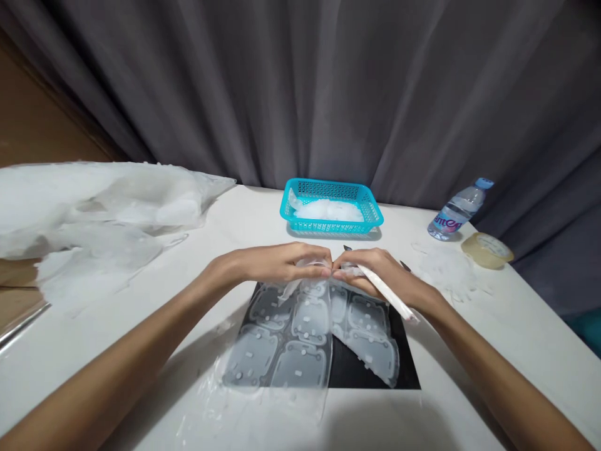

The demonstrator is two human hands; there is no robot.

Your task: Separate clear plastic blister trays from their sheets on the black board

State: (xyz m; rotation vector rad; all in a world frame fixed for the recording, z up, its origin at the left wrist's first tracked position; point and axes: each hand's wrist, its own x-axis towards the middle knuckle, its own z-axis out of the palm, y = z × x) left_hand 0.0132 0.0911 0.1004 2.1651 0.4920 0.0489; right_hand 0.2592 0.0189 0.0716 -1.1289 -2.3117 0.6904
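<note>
Over a black mat (347, 369) I hold a translucent plastic sheet (300, 369) with molded, rounded panels and small studs. It is split from its near edge up toward my fingers, and the right-hand piece (370, 351) slants away. My left hand (295, 262) pinches the sheet's far edge left of the split. Close beside it, fingertips nearly touching, my right hand (375, 266) pinches the edge on the other side. A slim white stick-like tool (387, 294) lies across the right hand toward the wrist. Its kind is unclear. A dark pointed tip (347, 248) shows just beyond that hand.
A turquoise basket (333, 228) with whitish translucent pieces stands behind my hands. At right are a water bottle (453, 216), a roll of tape (488, 250) and clear scraps (444, 269). Large plastic bags (103, 207) cover the left side. A grey curtain (300, 94) hangs behind the white table (216, 244).
</note>
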